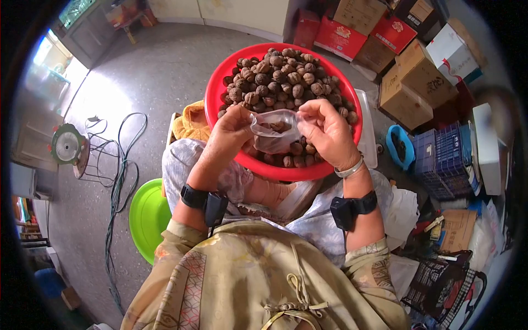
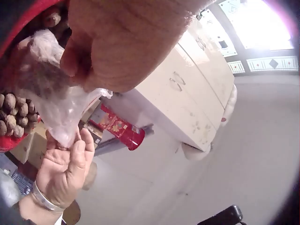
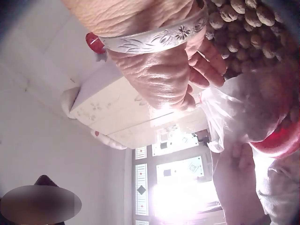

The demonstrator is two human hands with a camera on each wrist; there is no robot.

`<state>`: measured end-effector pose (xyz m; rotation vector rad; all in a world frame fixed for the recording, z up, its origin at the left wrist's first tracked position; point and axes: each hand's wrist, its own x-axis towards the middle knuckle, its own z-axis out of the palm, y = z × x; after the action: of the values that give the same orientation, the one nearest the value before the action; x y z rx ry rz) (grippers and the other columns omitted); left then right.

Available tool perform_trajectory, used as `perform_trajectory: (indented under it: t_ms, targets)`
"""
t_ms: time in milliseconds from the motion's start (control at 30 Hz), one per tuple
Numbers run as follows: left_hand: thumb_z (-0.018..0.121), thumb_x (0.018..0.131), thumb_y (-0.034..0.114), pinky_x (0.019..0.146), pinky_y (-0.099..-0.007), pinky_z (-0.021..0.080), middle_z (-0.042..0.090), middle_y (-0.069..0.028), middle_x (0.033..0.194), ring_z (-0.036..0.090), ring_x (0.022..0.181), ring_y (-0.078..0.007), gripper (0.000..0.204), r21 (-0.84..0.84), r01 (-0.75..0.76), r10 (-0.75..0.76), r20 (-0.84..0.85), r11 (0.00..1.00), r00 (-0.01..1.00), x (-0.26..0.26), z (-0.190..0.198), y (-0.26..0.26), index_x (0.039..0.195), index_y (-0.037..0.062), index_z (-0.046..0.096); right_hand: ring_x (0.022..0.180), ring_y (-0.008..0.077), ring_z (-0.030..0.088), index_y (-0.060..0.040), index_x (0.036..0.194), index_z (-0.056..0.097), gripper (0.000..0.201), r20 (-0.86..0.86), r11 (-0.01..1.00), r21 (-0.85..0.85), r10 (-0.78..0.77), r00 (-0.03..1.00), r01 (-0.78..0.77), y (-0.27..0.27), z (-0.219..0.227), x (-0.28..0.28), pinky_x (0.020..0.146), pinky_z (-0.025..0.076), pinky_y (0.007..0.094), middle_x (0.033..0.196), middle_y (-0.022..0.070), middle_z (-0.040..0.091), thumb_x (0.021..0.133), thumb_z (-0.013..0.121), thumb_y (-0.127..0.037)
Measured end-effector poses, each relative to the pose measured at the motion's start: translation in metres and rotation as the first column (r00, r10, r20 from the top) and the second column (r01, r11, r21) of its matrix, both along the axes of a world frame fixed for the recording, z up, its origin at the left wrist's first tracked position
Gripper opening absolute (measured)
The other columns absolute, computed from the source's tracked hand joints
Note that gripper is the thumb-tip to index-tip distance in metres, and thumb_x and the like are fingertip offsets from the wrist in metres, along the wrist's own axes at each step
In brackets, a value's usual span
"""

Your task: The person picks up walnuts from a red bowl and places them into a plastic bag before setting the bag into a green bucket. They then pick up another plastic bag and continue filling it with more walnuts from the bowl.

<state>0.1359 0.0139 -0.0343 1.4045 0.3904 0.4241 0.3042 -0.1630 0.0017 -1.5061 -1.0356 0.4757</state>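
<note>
A clear plastic bag [image 1: 272, 142] hangs between both hands above the front of a red basin [image 1: 213, 91] heaped with walnuts [image 1: 275, 74]. The left hand [image 1: 226, 133] pinches the bag's left edge, and the right hand [image 1: 331, 133] pinches its right edge. The bag's mouth faces up; brown walnut shapes show through it, but whether they lie inside or behind cannot be told. In the left wrist view the bag [image 2: 58, 101] stretches from the left hand [image 2: 126, 42] to the right hand [image 2: 65, 171]. The right wrist view shows the bag [image 3: 243, 105] beside the right hand [image 3: 159, 70].
A green basin [image 1: 148, 220] stands on the floor at the left, near a dark cable [image 1: 116, 203] and a round fan-like object [image 1: 68, 144]. Cardboard boxes [image 1: 410, 82], a blue bag [image 1: 400, 147] and a dark crate [image 1: 440, 159] are at the right. An orange towel [image 1: 192, 124] lies beside the red basin.
</note>
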Motion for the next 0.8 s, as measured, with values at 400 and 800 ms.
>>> perform_trajectory:
  t_ms: [400,800]
  targets:
    - [0.064,0.099,0.009,0.054,-0.0241,0.047,0.058,0.0001,0.077,0.057,0.063,-0.0081,0.011,-0.155,0.083,-0.071,0.080,0.984,0.994,-0.001,-0.007,-0.002,0.099,0.0067,0.054,0.089,0.0397,0.067,-0.0035,0.093,0.069,0.014,0.712,0.842,-0.478,0.206,0.671,0.250,0.008,-0.092,0.022,0.080,0.054,0.0446,0.088,0.0194,0.069,0.085,0.069,-0.015]
    - [0.062,0.100,0.009,0.057,-0.0232,0.046,0.058,0.0001,0.085,0.056,0.067,-0.0086,0.008,-0.110,0.040,-0.038,0.022,0.993,0.999,0.000,-0.003,-0.004,0.100,0.0076,0.053,0.098,0.0379,0.071,-0.0088,0.102,0.071,0.023,0.586,0.642,-0.718,0.349,0.731,0.268,0.022,-0.086,0.016,0.083,0.058,0.0482,0.103,0.0197,0.073,0.088,0.064,-0.026]
